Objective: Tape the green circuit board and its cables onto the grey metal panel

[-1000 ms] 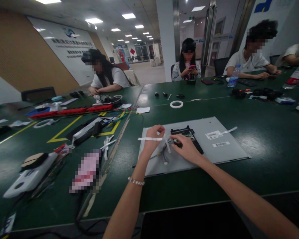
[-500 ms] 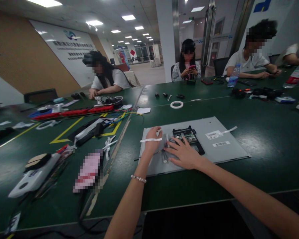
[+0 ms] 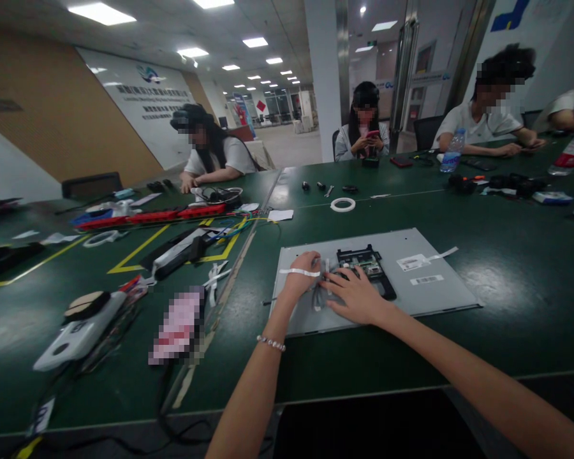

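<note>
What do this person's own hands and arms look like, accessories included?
No gloves or sleeves show. The left arm wears a pale beaded bracelet at the wrist, and a white strip crosses the back of the left hand. The right arm and right hand show nothing worn.

Beneath the left hand [image 3: 300, 285] and right hand [image 3: 356, 298] lies a pale grey rectangular panel [image 3: 440, 293], metal-looking, smooth and nearly matt. Just beyond the right hand, a black plastic frame [image 3: 388, 285] looks dull. The narrow white tape strip [image 3: 299, 272] across the left hand appears smooth, paper-like. Around the panel, the dark green tabletop [image 3: 502, 271] is glossy; well left of the left hand, a long white plastic device [image 3: 87, 330] looks smooth.
</note>
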`<state>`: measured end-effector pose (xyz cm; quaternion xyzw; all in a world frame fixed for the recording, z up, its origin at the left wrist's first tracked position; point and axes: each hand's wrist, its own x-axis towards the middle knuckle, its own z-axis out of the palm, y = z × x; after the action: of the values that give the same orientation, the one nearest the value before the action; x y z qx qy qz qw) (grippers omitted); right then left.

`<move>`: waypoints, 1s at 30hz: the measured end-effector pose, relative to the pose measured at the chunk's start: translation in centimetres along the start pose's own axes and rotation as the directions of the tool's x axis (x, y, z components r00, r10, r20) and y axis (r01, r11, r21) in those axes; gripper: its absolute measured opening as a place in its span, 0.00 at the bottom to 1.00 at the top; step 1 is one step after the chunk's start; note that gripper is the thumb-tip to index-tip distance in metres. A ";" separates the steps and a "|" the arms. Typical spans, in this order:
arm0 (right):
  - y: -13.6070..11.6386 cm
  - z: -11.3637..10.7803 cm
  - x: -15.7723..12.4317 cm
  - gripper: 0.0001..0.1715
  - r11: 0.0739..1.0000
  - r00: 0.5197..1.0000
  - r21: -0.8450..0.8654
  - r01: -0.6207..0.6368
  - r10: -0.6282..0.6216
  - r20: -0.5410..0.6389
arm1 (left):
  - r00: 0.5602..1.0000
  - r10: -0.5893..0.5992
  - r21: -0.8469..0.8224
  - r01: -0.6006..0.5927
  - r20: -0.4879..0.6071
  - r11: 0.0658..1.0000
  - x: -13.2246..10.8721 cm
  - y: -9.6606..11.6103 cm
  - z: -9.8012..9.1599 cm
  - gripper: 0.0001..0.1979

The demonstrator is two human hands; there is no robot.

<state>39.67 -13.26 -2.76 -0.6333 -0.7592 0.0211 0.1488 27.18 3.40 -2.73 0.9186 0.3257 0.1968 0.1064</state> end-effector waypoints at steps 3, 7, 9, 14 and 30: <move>-0.2 0.0 0.3 0.31 1.000 1.000 0.005 -0.014 0.014 0.004 | 1.000 0.018 0.032 -0.019 0.023 0.999 -0.2 0.3 0.0 0.12; 0.2 -0.5 0.4 0.31 0.999 0.999 -0.009 0.042 -0.042 -0.026 | 0.998 0.047 0.029 -0.048 0.028 0.998 -0.4 0.6 0.5 0.12; 1.2 -1.1 0.0 0.30 0.996 0.996 -0.011 0.090 -0.090 -0.027 | 0.997 0.075 -0.005 -0.075 0.021 0.997 -0.5 0.4 1.0 0.14; 6.3 -2.4 -2.2 0.32 1.000 1.000 0.014 0.010 -0.010 -0.011 | 0.996 0.071 -0.082 -0.066 0.057 0.994 -0.5 -0.3 2.2 0.18; 12.1 -0.5 -6.1 0.34 0.972 0.972 -0.018 -0.235 0.235 0.030 | 0.996 0.071 -0.095 -0.065 0.062 0.993 -0.2 0.1 2.8 0.18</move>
<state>52.32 -16.87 -6.13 -0.7192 -0.6814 0.0434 0.1285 28.30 2.98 -5.23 0.9292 0.2812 0.1850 0.1529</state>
